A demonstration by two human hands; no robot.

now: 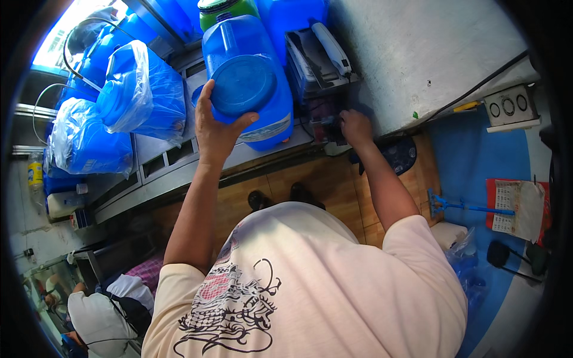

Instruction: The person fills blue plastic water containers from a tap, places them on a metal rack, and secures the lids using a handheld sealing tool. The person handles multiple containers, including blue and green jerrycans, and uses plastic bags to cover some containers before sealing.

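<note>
A large blue plastic water container (280, 105) stands before me on a metal counter, with a round blue screw cap (244, 85) facing up towards me. My left hand (219, 127) grips the cap's rim, its fingers along the left edge and its thumb at the lower edge. My right hand (357, 128) is bent at the wrist beside several small items (326, 123) in shadow, under a grey plastic box (309, 80). What its fingertips touch is too dark to make out. On the box lies a white handheld device (331, 48) with a dark cord.
To the left, two blue containers (163, 89) (89, 147) are wrapped in clear plastic, with a thin hose (67, 44) entering one. A green-lidded container (224, 11) stands behind. A white wall (438, 53) bounds the right side. Another person (98, 317) is at lower left.
</note>
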